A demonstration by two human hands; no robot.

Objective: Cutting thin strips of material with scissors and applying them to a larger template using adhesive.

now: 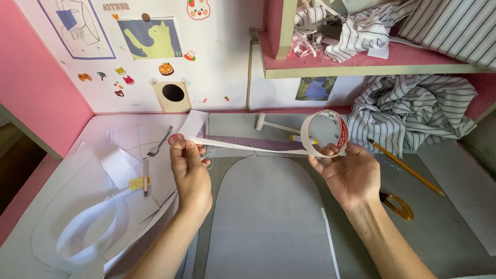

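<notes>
Directly below the camera, at 6 o'clock, a grey arch-shaped fabric panel (pixel 266 217) lies flat on the grey work surface (pixel 454 227). Both my forearms rise over it toward 12 o'clock.

My left hand (pixel 189 173) sits at about 10 o'clock from the panel's arch. Its fingertips (pixel 180 146) are pinched together on the free end of a white tape strip (pixel 248 146), next to a small red-and-white round tab (pixel 175 138).

My right hand (pixel 347 174) sits at about 2 o'clock from the arch. Its fingers are closed on the lower rim of the tape roll (pixel 325 133), which stands on edge, its open core turned toward the camera. The roll has a white outer face and a red-printed inner side. The strip runs nearly level from the roll at 3 o'clock to my left fingertips at 9 o'clock, taut, raised above the surface.

Surrounding items:
- At 9 o'clock from my left hand: a fork-like metal tool (pixel 159 144), a slim pen-like tool (pixel 145 177), a yellow tag (pixel 138 182), and white paper pattern pieces (pixel 120 166).
- At 7 o'clock: a loop of white band (pixel 88 235).
- At 3 o'clock from my right hand: a yellow pencil (pixel 408 168), lying diagonally.
- At 5 o'clock from my right hand: an amber transparent curve ruler (pixel 399 205), touching the surface just beside my wrist.
- At 1 o'clock: bunched striped cloth (pixel 413 111).
- At 12 o'clock behind the roll: a small white mallet (pixel 274 124).
- On the shelf (pixel 361 67) above: more striped cloth scraps (pixel 356 28).
</notes>
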